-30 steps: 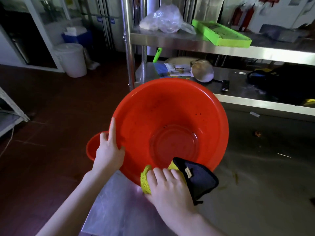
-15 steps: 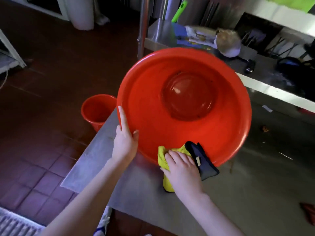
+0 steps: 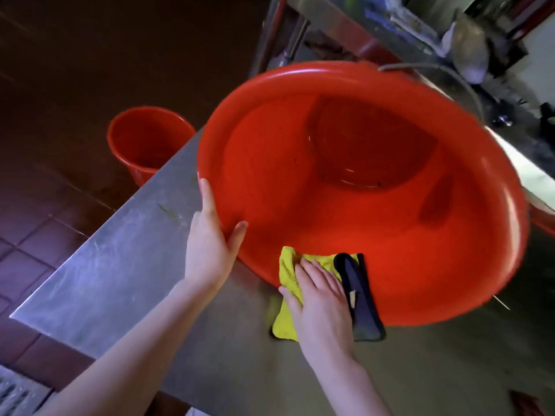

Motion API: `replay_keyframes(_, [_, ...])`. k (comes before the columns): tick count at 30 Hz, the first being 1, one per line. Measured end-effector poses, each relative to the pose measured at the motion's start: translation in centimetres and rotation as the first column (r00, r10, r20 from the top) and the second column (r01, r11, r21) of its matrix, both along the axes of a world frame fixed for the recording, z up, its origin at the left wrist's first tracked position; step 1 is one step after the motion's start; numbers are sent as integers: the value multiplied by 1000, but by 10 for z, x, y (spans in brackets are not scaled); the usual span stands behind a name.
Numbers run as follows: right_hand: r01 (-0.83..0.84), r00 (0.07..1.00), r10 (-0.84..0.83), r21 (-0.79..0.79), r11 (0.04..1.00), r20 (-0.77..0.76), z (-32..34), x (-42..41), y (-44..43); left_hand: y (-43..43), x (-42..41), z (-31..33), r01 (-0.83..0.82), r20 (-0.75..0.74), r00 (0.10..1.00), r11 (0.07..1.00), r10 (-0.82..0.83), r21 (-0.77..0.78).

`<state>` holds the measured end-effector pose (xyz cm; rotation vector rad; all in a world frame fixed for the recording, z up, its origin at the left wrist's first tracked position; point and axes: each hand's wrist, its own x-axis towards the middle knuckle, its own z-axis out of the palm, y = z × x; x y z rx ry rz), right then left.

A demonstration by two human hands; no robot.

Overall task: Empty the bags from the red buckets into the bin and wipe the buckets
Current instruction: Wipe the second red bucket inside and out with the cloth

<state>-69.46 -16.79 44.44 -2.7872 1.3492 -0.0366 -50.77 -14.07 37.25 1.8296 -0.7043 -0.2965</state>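
As it leans, the red bucket (image 3: 360, 250) looks speckled.

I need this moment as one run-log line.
step: wiping; left hand: holds wide red plastic bucket rim; right hand: presses yellow-and-black cloth on rim; bucket tilted on steel table

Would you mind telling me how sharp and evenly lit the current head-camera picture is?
Head view: the big red plastic basin is motion-blurred along its far rim, with glare streaks there; the steel tabletop shines at its left corner; the small red bucket and floor sit in dim shadow.
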Motion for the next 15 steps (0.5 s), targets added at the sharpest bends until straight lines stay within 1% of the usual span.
replay_keyframes(3, [-58,995,66,120,991,-71,-7,13,3,1,4,-4,17,-31,999,1000,-16,26])
replay_keyframes(5, [-44,992,61,146,988,-111,-13,29,1,1,4,-6,23,-37,999,999,-22,38])
replay_keyframes(9, [92,985,-74,110,990,-156,-28,64,-30,0,8,-11,46,-87,995,999,-44,25])
replay_keyframes(12, [196,968,-184,61,979,-170,-38,85,-64,1,7,-9,30,-51,998,999,-29,25])
replay_keyframes(15, [265,943,-256,12,964,-212,-47,103,-117,0,7,-10,20,-29,999,999,-19,26])
